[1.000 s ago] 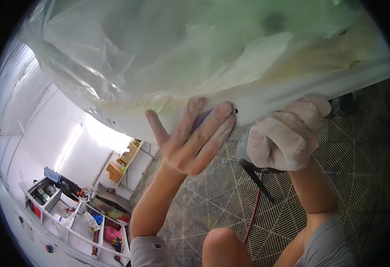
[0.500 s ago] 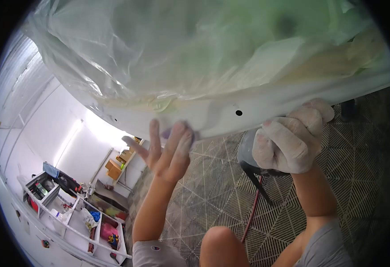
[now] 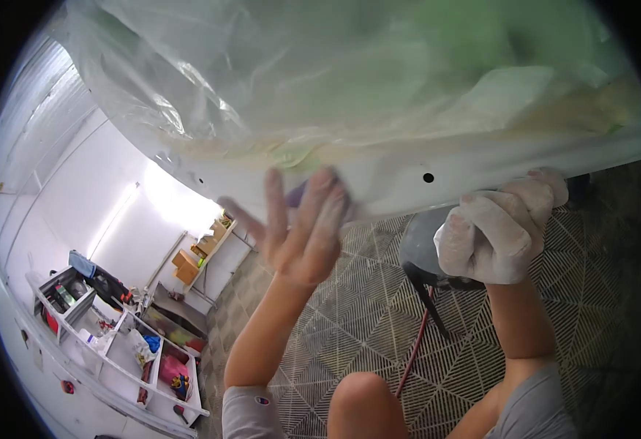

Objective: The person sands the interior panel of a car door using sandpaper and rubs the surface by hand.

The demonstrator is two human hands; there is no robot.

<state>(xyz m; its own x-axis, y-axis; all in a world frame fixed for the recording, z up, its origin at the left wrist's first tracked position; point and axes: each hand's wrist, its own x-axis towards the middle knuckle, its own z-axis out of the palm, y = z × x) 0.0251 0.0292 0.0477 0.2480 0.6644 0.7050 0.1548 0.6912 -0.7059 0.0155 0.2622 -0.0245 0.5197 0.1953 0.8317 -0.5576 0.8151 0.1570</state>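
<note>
The purple pad (image 3: 296, 194) sits under the fingers of the left hand (image 3: 303, 254), against the white panel (image 3: 388, 184) on its left-centre stretch; only a purple patch shows between two fingers, so its outline and long axis cannot be determined. The panel's long axis runs across the view, bowed, its lower edge rising toward the right and its left end curving up and away. The left hand is motion-blurred at the fingertips, fingers straight and spread apart, laid over the pad rather than wrapped round it; the thumb extends to the left. The right hand (image 3: 499, 238), whitish and dusty, has its fingers folded together at the lower edge; whether that edge is clamped within cannot be told. A round dark hole (image 3: 428, 178) lies between the hands. Wrinkled translucent sheeting (image 3: 298, 80) covers the upper area, cut off at the top. Below the right hand, a grey rounded seat (image 3: 417, 243) is partly hidden. The floor (image 3: 364, 322) is ribbed in a diamond pattern.
</note>
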